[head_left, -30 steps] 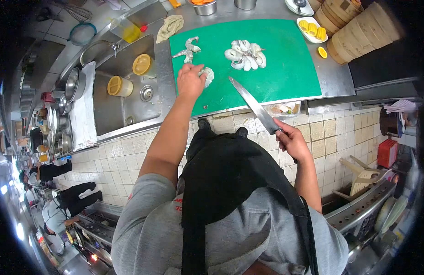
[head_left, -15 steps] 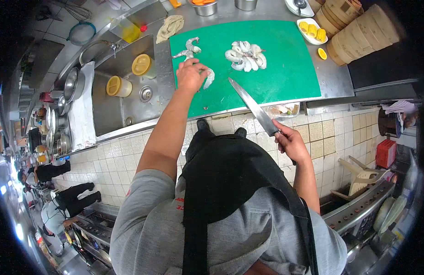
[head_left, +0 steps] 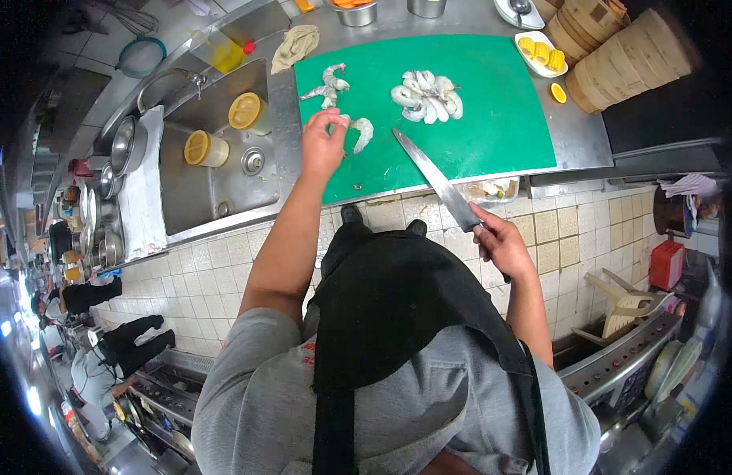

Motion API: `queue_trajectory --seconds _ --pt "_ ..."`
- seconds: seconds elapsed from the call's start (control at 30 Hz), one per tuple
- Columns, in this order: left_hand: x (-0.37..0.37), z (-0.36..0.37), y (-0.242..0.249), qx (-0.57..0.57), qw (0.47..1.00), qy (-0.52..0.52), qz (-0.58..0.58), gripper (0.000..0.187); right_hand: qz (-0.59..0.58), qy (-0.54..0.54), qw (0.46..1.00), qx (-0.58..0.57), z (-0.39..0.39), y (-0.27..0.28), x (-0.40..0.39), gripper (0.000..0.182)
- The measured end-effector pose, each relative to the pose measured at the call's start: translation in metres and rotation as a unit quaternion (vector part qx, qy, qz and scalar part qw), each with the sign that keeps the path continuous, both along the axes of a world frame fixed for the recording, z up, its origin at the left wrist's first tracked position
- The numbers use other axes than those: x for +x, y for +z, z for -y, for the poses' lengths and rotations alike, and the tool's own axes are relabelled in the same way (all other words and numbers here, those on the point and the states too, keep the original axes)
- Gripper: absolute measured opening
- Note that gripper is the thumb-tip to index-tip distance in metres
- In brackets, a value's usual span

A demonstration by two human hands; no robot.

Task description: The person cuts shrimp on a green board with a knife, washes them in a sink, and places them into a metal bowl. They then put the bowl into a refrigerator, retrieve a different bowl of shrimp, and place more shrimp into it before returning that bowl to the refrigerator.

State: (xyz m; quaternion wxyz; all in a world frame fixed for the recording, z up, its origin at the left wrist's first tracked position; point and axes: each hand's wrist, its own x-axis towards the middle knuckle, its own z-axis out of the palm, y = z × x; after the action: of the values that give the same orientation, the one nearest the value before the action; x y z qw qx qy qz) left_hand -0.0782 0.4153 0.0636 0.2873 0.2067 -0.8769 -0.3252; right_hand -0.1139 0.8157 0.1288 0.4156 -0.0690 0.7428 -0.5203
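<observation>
My left hand (head_left: 323, 145) is over the left part of the green cutting board (head_left: 492, 87), thumb and fingers pinched together at the upper end of a curled grey shrimp (head_left: 364, 136). Just beyond it lie a few more shrimp (head_left: 332, 79) near the board's left edge. A pile of pale peeled shrimp (head_left: 427, 96) sits in the middle of the board. My right hand (head_left: 502, 244) grips the dark handle of a long kitchen knife (head_left: 437, 180). Its blade points up and left, the tip over the board between the pile and the single shrimp.
Left of the board is a steel sink (head_left: 215, 186) with two yellow-lidded tubs (head_left: 205, 149). A crumpled cloth (head_left: 294, 47) lies at the far left corner. To the right are a dish of corn pieces (head_left: 541, 54), a lemon half (head_left: 558, 93) and bamboo steamers (head_left: 631, 59).
My left hand has shifted slightly left, and more of the curled shrimp shows beside its fingertips. The knife in my right hand has barely moved.
</observation>
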Motion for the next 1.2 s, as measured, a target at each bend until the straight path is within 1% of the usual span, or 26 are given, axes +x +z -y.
queue_trajectory --seconds 0.07,0.1,0.17,0.2,0.27,0.3,0.37,0.4,0.47,0.53,0.63,0.8,0.9,0.97,1.0,1.03,1.07,1.2 --pt "0.006 0.009 0.007 0.090 0.994 -0.015 -0.057 0.012 -0.002 0.004 1.000 -0.002 0.000 -0.003 -0.001 0.045" --pt "0.009 0.014 0.011 0.090 0.994 -0.014 -0.057 0.012 -0.001 0.005 1.000 -0.002 0.000 -0.004 -0.001 0.045" --pt "0.016 0.025 0.018 0.176 0.983 0.055 0.003 0.017 -0.014 0.010 1.000 -0.012 0.002 -0.005 -0.003 0.046" --pt "0.019 0.032 0.016 0.176 0.983 0.057 0.001 0.017 -0.015 0.013 1.000 -0.012 0.003 -0.004 -0.003 0.046" --pt "0.022 0.042 0.014 0.153 0.981 0.107 0.044 0.022 -0.016 0.018 1.000 -0.008 0.007 -0.001 -0.004 0.046" --pt "0.025 0.043 0.010 0.153 0.981 0.109 0.044 0.022 -0.016 0.020 1.000 -0.008 0.008 -0.001 -0.004 0.046" --pt "0.024 0.033 0.012 0.025 0.993 0.049 0.101 0.023 -0.026 0.033 0.999 -0.006 0.012 0.000 -0.005 0.046" --pt "0.021 0.029 0.009 0.026 0.993 0.050 0.100 0.023 -0.027 0.034 0.999 -0.005 0.015 0.000 -0.005 0.046" --pt "0.012 0.019 0.003 -0.086 0.991 -0.019 0.104 0.023 -0.023 0.036 0.999 -0.006 0.019 0.003 -0.004 0.046" --pt "0.002 0.007 0.002 -0.090 0.990 -0.025 0.107 0.023 -0.026 0.040 0.999 -0.007 0.022 0.004 -0.004 0.046" --pt "-0.011 -0.006 0.012 -0.109 0.986 -0.033 0.124 0.022 -0.034 0.043 0.999 0.000 0.024 0.004 -0.002 0.046" --pt "-0.023 -0.006 0.012 -0.133 0.978 -0.045 0.152 0.017 -0.030 0.026 0.999 0.007 0.020 0.004 0.003 0.046" --pt "-0.026 0.000 -0.002 -0.155 0.978 -0.031 0.140 0.012 -0.025 0.013 1.000 -0.003 0.017 0.003 0.007 0.046" --pt "-0.027 0.008 -0.013 -0.150 0.987 -0.036 0.039 0.010 -0.008 0.004 1.000 0.000 0.018 0.003 0.008 0.046" --pt "-0.029 0.013 -0.019 -0.150 0.987 -0.039 0.039 0.010 -0.008 0.001 1.000 0.000 0.019 0.003 0.008 0.046" --pt "-0.030 0.015 -0.020 -0.012 1.000 -0.002 0.009 0.010 -0.014 0.002 1.000 -0.006 0.021 0.004 0.009 0.046" --pt "-0.031 0.018 -0.020 0.127 0.991 0.036 -0.022 0.009 -0.019 0.003 1.000 -0.011 0.022 0.005 0.010 0.046" --pt "-0.023 0.063 -0.012 0.169 0.981 0.077 -0.056 0.008 -0.005 0.027 0.999 -0.019 0.033 0.007 0.008 0.048"
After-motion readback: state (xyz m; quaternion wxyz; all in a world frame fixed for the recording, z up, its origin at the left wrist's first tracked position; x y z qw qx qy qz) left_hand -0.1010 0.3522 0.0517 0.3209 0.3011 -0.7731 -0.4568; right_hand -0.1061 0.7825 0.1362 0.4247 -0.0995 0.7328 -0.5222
